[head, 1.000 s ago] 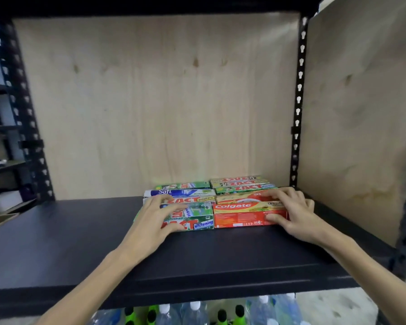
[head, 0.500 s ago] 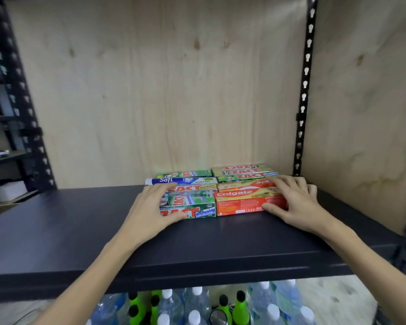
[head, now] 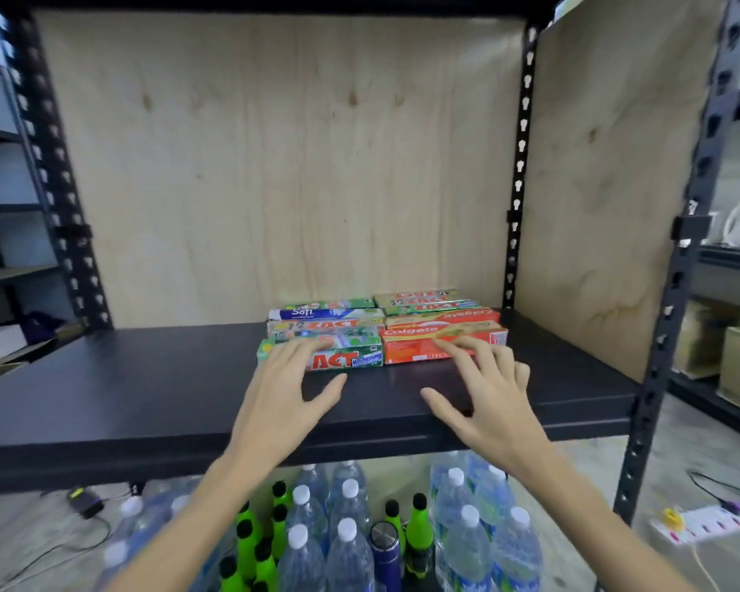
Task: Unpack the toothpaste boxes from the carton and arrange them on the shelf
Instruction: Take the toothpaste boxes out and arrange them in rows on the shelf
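Observation:
Several toothpaste boxes lie flat in two rows at the back right of the black shelf [head: 154,390]. The front left one is a green Zact box [head: 351,356]; the front right one is a red Colgate box [head: 419,350]. My left hand [head: 287,403] hovers in front of the green box with fingers spread, fingertips just over its front edge. My right hand [head: 488,399] hovers in front of the red box, fingers straight and spread. Neither hand holds anything. No carton is in view.
Plywood panels [head: 283,164] close the back and right side of the shelf bay. Black slotted posts [head: 520,164] stand at the corners. Under the shelf stand several water bottles [head: 347,544] and green bottles [head: 248,536]. A power strip [head: 701,523] lies on the floor at right.
Both hands have drawn back from the toothpaste boxes toward the shelf's front edge and opened. The boxes stay in place. The camera has moved back, showing more of the floor.

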Demonstrator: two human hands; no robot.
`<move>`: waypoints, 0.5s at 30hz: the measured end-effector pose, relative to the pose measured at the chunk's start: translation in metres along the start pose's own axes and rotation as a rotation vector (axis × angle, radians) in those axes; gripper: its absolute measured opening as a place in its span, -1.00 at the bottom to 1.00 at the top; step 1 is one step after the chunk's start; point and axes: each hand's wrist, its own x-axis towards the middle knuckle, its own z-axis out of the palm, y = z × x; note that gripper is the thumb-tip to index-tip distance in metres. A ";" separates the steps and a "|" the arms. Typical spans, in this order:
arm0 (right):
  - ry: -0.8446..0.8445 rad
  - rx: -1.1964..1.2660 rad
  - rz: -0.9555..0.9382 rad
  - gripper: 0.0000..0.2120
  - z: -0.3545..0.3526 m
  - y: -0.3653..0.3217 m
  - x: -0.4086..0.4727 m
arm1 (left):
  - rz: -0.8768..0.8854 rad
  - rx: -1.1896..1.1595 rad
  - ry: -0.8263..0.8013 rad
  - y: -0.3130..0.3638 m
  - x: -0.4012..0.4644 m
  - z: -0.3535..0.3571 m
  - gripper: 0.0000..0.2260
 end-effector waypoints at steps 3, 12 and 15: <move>0.136 0.031 0.059 -0.40 0.009 -0.046 -0.052 | -0.005 0.006 0.102 0.019 -0.073 0.004 -0.55; -0.280 0.250 0.264 -0.37 0.111 -0.116 -0.276 | -0.447 -0.047 -0.104 -0.039 -0.312 0.053 -0.60; -0.448 0.217 0.317 -0.35 0.141 -0.120 -0.333 | -0.625 -0.042 -0.264 -0.066 -0.380 0.065 -0.61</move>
